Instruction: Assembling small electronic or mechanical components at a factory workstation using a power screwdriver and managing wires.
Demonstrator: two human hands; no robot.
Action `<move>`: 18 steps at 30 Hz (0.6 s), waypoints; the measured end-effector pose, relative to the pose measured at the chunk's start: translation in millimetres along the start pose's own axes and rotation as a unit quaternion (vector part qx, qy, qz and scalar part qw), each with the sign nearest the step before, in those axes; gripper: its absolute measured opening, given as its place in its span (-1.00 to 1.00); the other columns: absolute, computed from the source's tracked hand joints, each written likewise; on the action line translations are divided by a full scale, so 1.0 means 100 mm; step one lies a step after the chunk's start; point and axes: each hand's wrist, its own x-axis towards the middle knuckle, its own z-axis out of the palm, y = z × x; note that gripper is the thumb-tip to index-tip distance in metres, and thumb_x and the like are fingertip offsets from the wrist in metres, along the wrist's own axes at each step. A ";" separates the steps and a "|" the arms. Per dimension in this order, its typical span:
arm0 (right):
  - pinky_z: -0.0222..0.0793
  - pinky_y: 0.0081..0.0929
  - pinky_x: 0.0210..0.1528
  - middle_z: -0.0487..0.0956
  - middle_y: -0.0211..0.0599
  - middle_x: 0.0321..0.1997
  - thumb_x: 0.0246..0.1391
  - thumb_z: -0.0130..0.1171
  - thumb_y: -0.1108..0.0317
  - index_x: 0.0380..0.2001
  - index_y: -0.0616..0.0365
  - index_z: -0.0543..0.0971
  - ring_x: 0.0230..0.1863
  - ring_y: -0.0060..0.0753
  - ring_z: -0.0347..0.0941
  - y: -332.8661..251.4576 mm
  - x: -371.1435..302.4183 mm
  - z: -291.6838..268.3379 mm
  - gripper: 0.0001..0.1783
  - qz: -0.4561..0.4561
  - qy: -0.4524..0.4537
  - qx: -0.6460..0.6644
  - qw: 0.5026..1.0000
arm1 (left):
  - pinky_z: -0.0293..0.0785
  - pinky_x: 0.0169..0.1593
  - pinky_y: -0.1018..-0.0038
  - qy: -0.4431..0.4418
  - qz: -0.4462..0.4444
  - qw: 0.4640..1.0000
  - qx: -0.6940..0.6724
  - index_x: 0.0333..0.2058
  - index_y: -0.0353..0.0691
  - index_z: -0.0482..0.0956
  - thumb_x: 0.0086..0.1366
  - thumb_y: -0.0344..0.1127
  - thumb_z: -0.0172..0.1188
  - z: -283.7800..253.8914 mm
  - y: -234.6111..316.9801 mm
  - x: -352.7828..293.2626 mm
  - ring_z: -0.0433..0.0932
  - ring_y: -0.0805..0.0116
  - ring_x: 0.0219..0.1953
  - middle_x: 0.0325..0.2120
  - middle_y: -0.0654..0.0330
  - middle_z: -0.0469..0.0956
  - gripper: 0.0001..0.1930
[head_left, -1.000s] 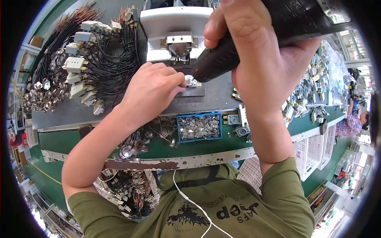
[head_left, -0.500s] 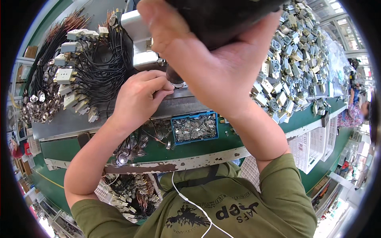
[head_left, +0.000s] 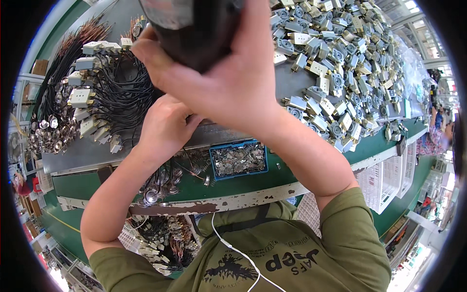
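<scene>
Close to the camera, my right hand (head_left: 219,90) is wrapped round the thick body of a black power screwdriver (head_left: 192,34), whose lower end is hidden behind the hand. My left hand (head_left: 163,124) rests below and left of it at the bench edge, thumb and fingers pressed together. The right hand covers its fingertips, so what they pinch cannot be made out. Left of my left hand lie cream and grey ceramic-looking blocks (head_left: 81,97) with black wires (head_left: 124,100). Nearer me is a blue tray (head_left: 241,175) of small metal pieces.
A big heap of loose grey and cream blocks (head_left: 335,82) covers the right of the metal bench. Round metal caps (head_left: 53,134) lie at far left, more (head_left: 158,187) by the chipped front rail (head_left: 243,199). White crates (head_left: 384,182) stand at lower right.
My right hand has swung left with the screwdriver, uncovering more of the block heap and covering my left fingertips. My left hand has stayed nearly in place.
</scene>
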 end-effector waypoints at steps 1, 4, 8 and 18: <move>0.53 -0.53 -0.13 0.60 -0.18 -0.02 0.15 0.38 0.49 0.33 0.26 0.30 -0.14 -0.51 0.58 0.05 0.07 -0.02 -0.28 -0.004 -0.010 0.003 1.000 | 0.57 -0.12 0.18 -0.003 0.011 1.000 -0.015 -0.30 -0.23 0.70 0.10 -0.41 0.42 -0.02 0.03 0.02 0.63 -0.01 -0.21 -0.31 0.06 0.65 -0.83; 0.46 -0.47 0.08 0.48 -0.19 0.16 0.12 0.37 0.53 0.49 0.14 0.01 0.06 -0.49 0.47 0.11 0.23 -0.14 -0.01 0.062 -0.146 0.104 0.982 | 0.57 -0.13 0.19 -0.037 -0.017 0.999 -0.020 -0.26 -0.23 0.67 0.12 -0.35 0.43 -0.03 0.07 0.06 0.62 -0.01 -0.21 -0.33 0.06 0.64 -0.78; 0.46 -0.45 0.10 0.48 -0.21 0.10 0.10 0.38 0.54 0.46 0.19 0.07 0.06 -0.46 0.48 0.14 0.10 -0.08 -0.04 0.059 -0.121 0.057 0.989 | 0.56 -0.15 0.18 -0.078 -0.137 0.987 -0.016 -0.24 -0.26 0.57 0.18 -0.26 0.43 -0.08 0.15 0.11 0.64 -0.01 -0.25 -0.35 0.08 0.65 -0.72; 0.54 -0.44 0.01 0.51 -0.16 0.05 0.02 0.44 0.56 0.32 0.24 0.18 0.01 -0.37 0.56 0.38 0.15 -0.16 -0.14 -0.179 -0.090 -0.110 0.974 | 0.60 -0.12 0.14 -0.060 -0.049 0.997 0.016 -0.26 -0.29 0.57 0.26 -0.13 0.36 0.06 -0.08 0.12 0.67 -0.02 -0.20 -0.34 0.06 0.70 -0.68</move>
